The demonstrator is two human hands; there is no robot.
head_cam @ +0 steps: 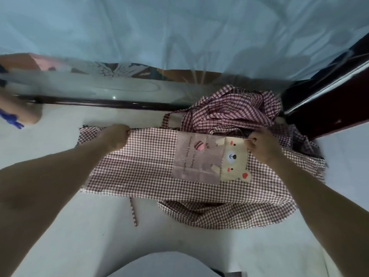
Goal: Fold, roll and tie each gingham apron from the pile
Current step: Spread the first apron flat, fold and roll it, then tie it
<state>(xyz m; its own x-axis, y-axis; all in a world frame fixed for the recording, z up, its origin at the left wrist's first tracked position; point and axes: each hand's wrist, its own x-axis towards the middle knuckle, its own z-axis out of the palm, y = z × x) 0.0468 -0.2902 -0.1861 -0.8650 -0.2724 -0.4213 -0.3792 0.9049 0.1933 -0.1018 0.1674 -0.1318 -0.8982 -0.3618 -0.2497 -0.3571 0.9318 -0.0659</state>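
A red-and-white gingham apron (147,168) lies spread flat on the white table (83,236), its bear-print pocket (211,156) facing up. My left hand (114,137) grips the apron's far edge on the left side. My right hand (263,145) pinches the same far edge beside the bear pocket. A thin apron tie (133,211) trails toward me from the near edge. Behind the spread apron, a crumpled pile of gingham aprons (231,110) sits at the back right, and more gingham cloth (223,214) bunches under the near right side.
A dark rail (99,102) runs along the table's far edge, with clear plastic sheeting (179,37) hanging behind it. A dark red cabinet (327,104) stands at the right. Another person's hand (22,112) with something blue shows at the far left.
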